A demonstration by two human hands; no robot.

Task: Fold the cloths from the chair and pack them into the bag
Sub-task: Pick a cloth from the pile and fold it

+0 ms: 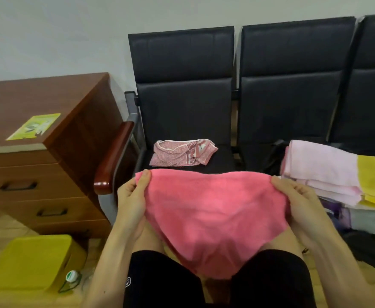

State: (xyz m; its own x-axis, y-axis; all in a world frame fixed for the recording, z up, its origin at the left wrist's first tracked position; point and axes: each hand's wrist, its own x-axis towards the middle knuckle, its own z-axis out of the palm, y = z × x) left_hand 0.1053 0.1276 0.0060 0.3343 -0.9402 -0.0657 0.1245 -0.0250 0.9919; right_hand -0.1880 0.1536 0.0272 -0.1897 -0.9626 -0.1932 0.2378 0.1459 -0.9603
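Note:
A pink towel (213, 216) hangs spread between my two hands above my lap. My left hand (133, 196) pinches its upper left corner and my right hand (297, 198) pinches its upper right corner. A crumpled pink patterned cloth (182, 153) lies on the seat of the black chair (182, 90) straight ahead. On the seat to the right sits a stack of folded cloths (328, 176), light pink and yellow on top, with purple and grey ones under them. A dark bag (273, 156) shows partly behind that stack.
A wooden drawer cabinet (49, 165) stands at the left with a green leaflet (34, 126) on top. The chair's wooden armrest (113, 156) is beside it. A yellow box (31, 261) and a bottle (71, 278) are on the floor at lower left.

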